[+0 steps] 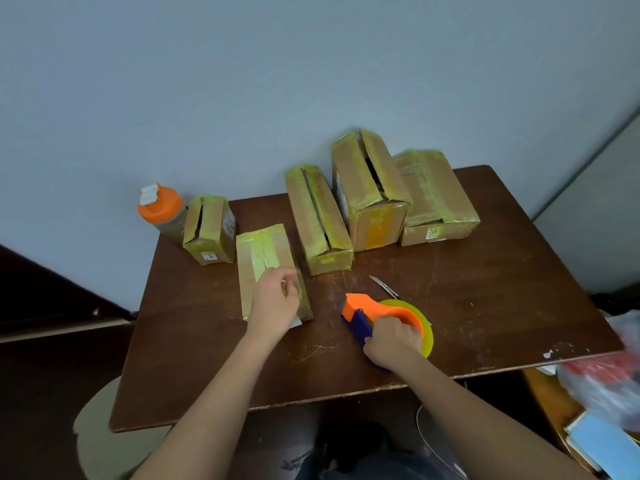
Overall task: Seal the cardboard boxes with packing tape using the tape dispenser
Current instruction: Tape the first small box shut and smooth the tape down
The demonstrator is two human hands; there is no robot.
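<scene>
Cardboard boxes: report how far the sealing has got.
Looks done: the flat box at the far right appears taped shut. In hand: the left hand rests on the near box, whose top seam carries tape, while the right hand grips the tape dispenser on the table. Left: three boxes show open seams, the small one, the long one and the tall one.

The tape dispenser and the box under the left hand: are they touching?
Apart. The head view shows bare table between the tape dispenser and the box.
</scene>
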